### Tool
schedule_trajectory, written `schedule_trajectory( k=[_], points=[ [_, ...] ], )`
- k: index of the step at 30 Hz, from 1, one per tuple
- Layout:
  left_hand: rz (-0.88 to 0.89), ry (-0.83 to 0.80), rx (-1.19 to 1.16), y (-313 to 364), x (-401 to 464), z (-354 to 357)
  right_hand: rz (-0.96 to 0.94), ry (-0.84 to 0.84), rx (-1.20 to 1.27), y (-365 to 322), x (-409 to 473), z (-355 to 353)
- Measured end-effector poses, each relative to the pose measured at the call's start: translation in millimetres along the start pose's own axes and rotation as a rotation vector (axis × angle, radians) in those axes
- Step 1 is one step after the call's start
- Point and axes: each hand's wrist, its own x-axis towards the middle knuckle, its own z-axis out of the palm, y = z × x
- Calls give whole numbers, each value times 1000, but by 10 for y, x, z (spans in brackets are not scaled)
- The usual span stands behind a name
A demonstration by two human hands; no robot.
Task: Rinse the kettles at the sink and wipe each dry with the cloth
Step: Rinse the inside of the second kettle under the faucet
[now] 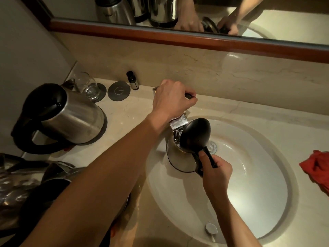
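Note:
A steel kettle (179,158) with its black lid (195,134) flipped open stands in the white sink (249,175), under the tap spout (178,123). Water runs from the spout into its mouth. My right hand (216,172) grips the kettle's black handle. My left hand (171,99) is curled round the tap lever at the back of the sink. A second steel kettle (71,118) with a black handle stands on the counter at the left. A third kettle (35,184) lies partly hidden under my left forearm. A red cloth (317,168) lies at the sink's right edge.
A drinking glass (89,86) on a round coaster, a second grey coaster (119,91) and a small dark bottle (132,80) stand by the back wall. A mirror (195,13) above reflects the kettles and hands. The drain plug (211,228) sits on the sink's near rim.

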Motion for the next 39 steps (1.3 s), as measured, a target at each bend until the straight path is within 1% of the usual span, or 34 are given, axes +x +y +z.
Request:
schedule_trajectory(
  k=[16,25,28,39],
  points=[
    [16,1,22,20,-12,-29,-25,-19,-5,-12,11,-19],
    [2,-2,15,30,-18,-39,3,21,-8,-7,22,-1],
    [4,-1,14,40,-24,-56,29,23,-2,3,23,3],
    [13,0,15,41,-30,-53,34,20,-5,11,24,-7]
  ],
)
